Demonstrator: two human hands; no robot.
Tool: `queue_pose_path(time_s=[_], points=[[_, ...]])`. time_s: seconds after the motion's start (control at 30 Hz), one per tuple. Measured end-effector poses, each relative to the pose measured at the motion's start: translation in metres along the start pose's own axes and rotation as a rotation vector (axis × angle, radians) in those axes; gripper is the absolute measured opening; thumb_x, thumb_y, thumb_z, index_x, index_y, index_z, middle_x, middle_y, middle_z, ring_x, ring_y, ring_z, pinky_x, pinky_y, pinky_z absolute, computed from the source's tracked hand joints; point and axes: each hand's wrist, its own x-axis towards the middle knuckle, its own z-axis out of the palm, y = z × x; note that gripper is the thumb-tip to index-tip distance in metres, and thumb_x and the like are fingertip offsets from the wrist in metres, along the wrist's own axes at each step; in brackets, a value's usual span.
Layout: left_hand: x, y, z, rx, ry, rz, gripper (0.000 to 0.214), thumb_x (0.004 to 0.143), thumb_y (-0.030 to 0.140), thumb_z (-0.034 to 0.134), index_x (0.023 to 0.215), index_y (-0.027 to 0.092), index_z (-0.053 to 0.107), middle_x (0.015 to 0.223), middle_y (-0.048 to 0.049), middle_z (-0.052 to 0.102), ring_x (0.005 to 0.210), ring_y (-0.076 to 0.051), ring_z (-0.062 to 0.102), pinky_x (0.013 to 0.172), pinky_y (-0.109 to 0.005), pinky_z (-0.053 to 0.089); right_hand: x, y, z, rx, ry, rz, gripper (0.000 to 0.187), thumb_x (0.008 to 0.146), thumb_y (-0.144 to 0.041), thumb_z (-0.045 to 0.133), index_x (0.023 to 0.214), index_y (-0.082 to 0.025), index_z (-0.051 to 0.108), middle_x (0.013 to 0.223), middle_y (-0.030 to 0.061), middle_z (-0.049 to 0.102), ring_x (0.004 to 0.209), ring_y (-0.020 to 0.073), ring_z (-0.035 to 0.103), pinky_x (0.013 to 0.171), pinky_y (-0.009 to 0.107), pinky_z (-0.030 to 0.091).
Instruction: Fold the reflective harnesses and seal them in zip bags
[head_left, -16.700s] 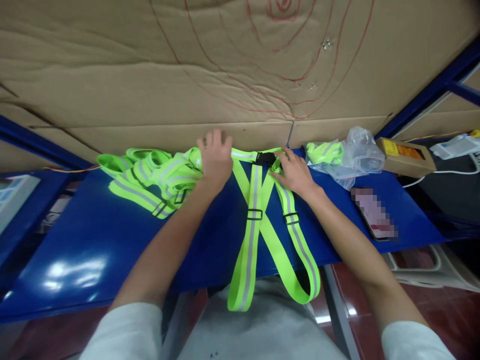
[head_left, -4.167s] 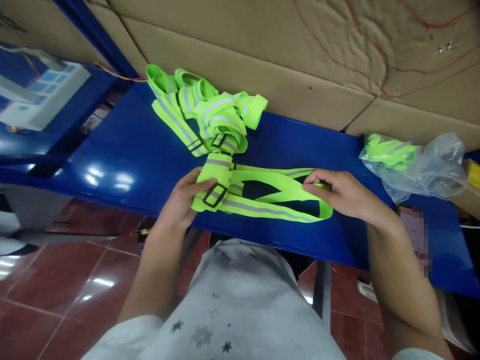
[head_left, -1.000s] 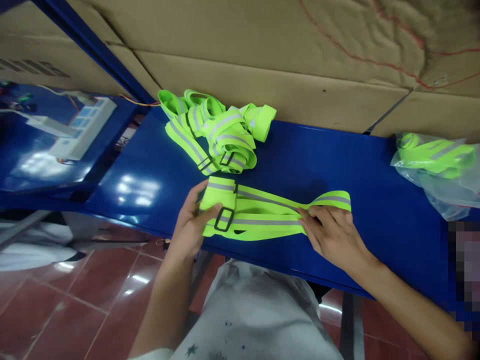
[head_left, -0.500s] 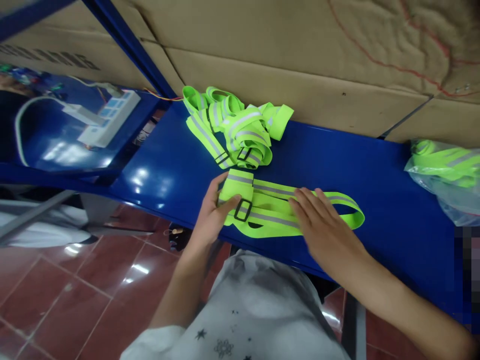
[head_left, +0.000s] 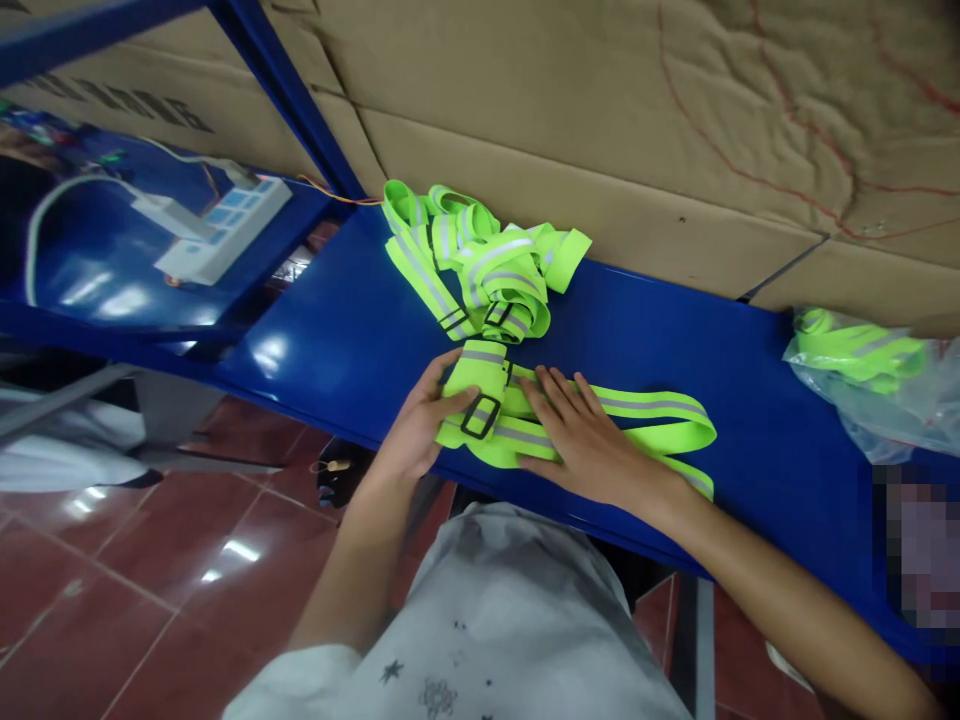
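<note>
A neon yellow-green reflective strap (head_left: 660, 404) with a grey stripe lies on the blue table. My left hand (head_left: 420, 425) grips its folded left end, thumb on top beside a black buckle (head_left: 480, 416). Flat on the strap's middle, fingers stretched out, rests my right hand (head_left: 581, 435). Loops of the strap reach out to the right beyond that hand. Just behind my left hand sits a tangled heap of similar straps (head_left: 502, 265), also with black buckles.
A clear plastic bag (head_left: 862, 375) with more neon straps stands at the right. Cardboard (head_left: 555, 160) walls the back of the blue table (head_left: 322, 330). On the left, a white power strip (head_left: 225, 230) with a plugged-in cable lies on a neighbouring table.
My right hand has slid left along the strap, closer to my left hand and the buckle. The loops at the right end have shifted and spread. My left hand keeps its grip.
</note>
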Motion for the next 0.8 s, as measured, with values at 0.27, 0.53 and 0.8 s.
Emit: queue_pose_path(time_s=[0.27,0.53,0.8], points=[[0.000,-0.002,0.002,0.083,0.014,0.041,0.070,0.073,0.029,0.086,0.137,0.024,0.058,0.116,-0.0058,0.075,0.094,-0.021,0.073,0.080,-0.030,0.059,0.018,-0.027,0.019,-0.023,0.124,0.109,0.085,0.104,-0.058,0.042,0.163,0.000,0.024,0.168,0.0285,0.024,0.158,0.0428,0.023,0.126,0.071,0.012],[-0.003,-0.009,0.006,0.234,0.062,0.108,0.073,0.076,0.034,0.085,0.142,0.025,0.054,0.108,-0.0059,0.074,0.089,-0.021,0.071,0.076,-0.030,0.057,0.020,-0.011,0.014,-0.048,0.085,0.061,0.077,0.098,-0.039,0.061,0.161,-0.003,0.034,0.168,0.0213,0.033,0.153,0.0368,0.035,0.128,0.053,0.027],[-0.023,-0.004,0.036,1.054,0.169,0.441,0.064,0.086,0.021,0.069,0.147,0.030,0.056,0.120,-0.0116,0.072,0.114,-0.038,0.068,0.097,-0.050,0.054,0.005,0.005,0.021,0.019,0.111,-0.068,0.080,0.106,-0.060,0.037,0.160,-0.001,0.035,0.168,0.0205,0.031,0.158,0.0344,0.029,0.131,0.054,0.020]])
